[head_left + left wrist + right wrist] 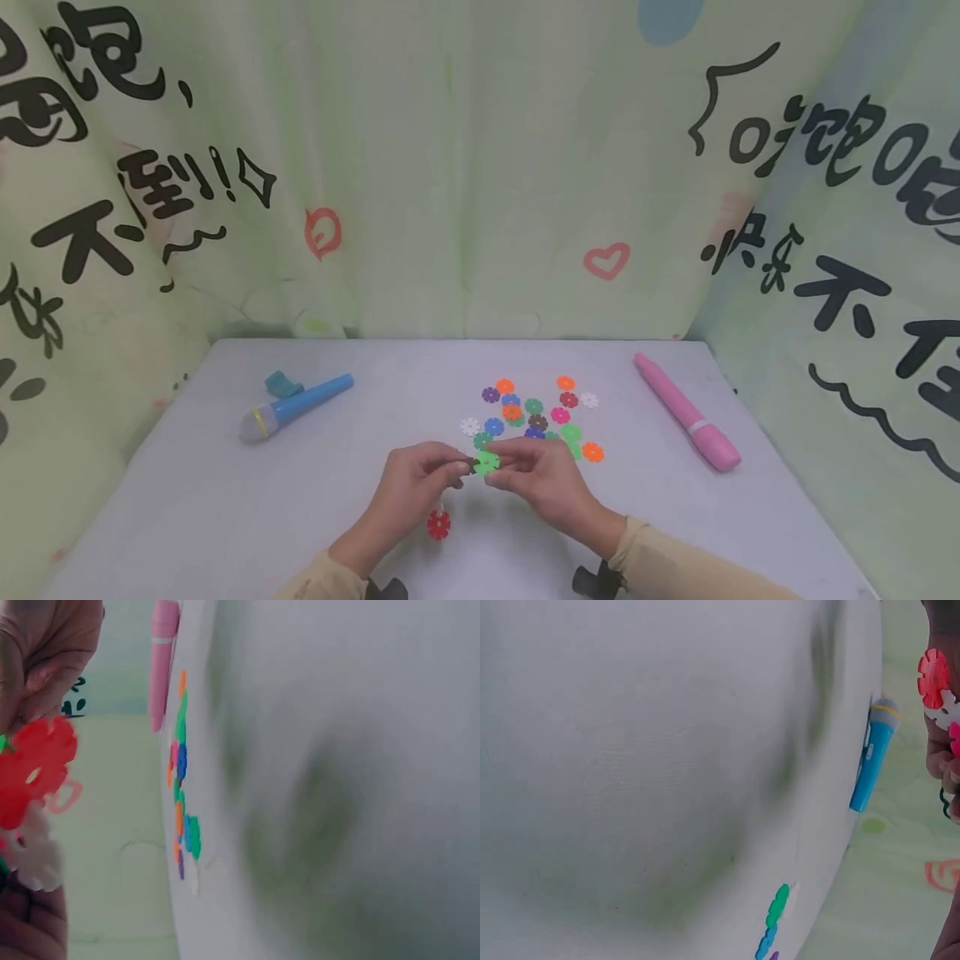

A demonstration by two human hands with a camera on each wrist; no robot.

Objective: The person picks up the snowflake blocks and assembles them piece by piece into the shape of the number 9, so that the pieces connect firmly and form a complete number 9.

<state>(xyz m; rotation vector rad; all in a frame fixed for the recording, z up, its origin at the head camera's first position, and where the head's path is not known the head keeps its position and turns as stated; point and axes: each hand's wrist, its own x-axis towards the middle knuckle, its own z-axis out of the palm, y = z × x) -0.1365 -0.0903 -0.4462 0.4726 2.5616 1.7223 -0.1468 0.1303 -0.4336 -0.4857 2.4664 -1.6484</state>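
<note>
Chain of slotted discs (pixel 46 750) pinched in the fingers of the left hand (pixel 411 483), bright green disc (pixel 487 463) pinched by the right hand (pixel 546 482), above the table (pixel 262 508); loose discs (pixel 512 412) scattered just beyond.

On the white flat table (pixel 262 500), lower frame, lie: blue cylindrical microphone (pixel 297 407), left; small teal object (pixel 282 385) just behind it; pink tapered stick (pixel 684 408), right; multicoloured notched discs (pixel 533 406) between, centre. Left hand (pixel 412 483) and right hand (pixel 551 483): before discs.
</note>
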